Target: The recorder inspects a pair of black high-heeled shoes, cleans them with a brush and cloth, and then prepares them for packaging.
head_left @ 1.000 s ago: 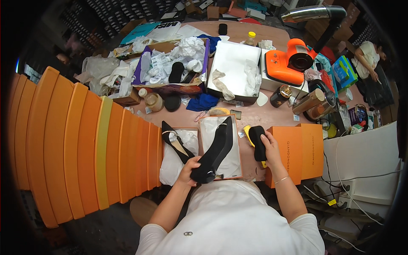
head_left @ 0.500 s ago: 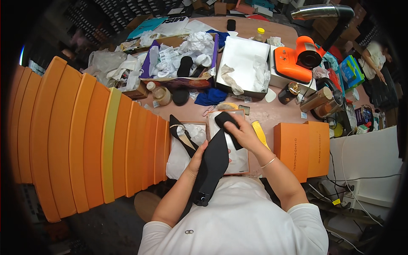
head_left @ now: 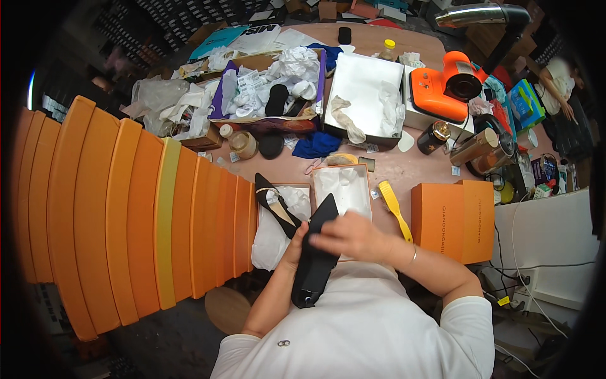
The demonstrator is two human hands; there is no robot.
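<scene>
My left hand grips a black pointed shoe from its left side, sole up, with the toe pointing away from me. My right hand lies across the middle of the same shoe, fingers wrapped over it. Just beyond, an open shoe box lined with white tissue sits on the table. A second black shoe lies on a white cloth bag to the left. A yellow-handled brush rests on the table right of the box, apart from my right hand.
A fan of orange box lids fills the left side. An orange box stands right. Farther back are a purple box of crumpled paper, a white open box, an orange device, cans and a person's arm.
My right hand has let go of the brush, which now lies on the table, and has moved onto the shoe. The shoe has come closer to my body.
</scene>
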